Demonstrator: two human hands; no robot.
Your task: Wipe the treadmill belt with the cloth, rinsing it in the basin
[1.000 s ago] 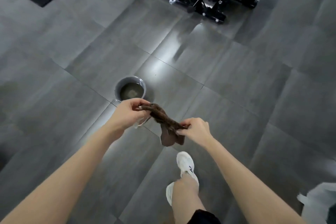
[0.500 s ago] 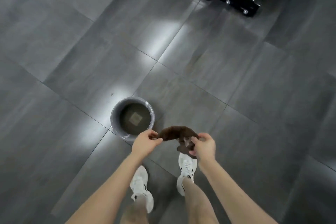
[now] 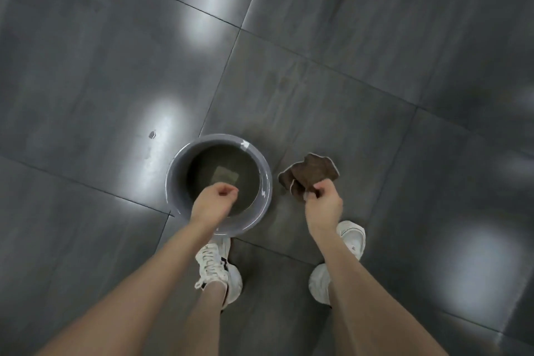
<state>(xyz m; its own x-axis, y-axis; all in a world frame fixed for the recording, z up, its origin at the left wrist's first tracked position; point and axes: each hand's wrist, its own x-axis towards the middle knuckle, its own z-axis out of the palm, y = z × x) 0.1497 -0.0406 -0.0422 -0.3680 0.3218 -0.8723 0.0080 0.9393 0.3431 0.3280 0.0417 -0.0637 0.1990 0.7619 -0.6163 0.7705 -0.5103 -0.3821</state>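
Observation:
A round grey basin holding murky water stands on the dark tiled floor just ahead of my feet. My right hand pinches a bunched brown cloth, which hangs to the right of the basin, outside its rim. My left hand hovers above the near part of the basin, fingers curled, with nothing in it. No treadmill is in view.
My two white sneakers stand on the floor, the left one touching the basin's near edge, the right one beneath my right forearm. A small scrap lies on the tile left of the basin. Grey floor tiles spread all around.
My left hand let go of the cloth and now sits over the basin; the right hand alone holds it, further right. The view tilted down, and the black machine frame left the picture.

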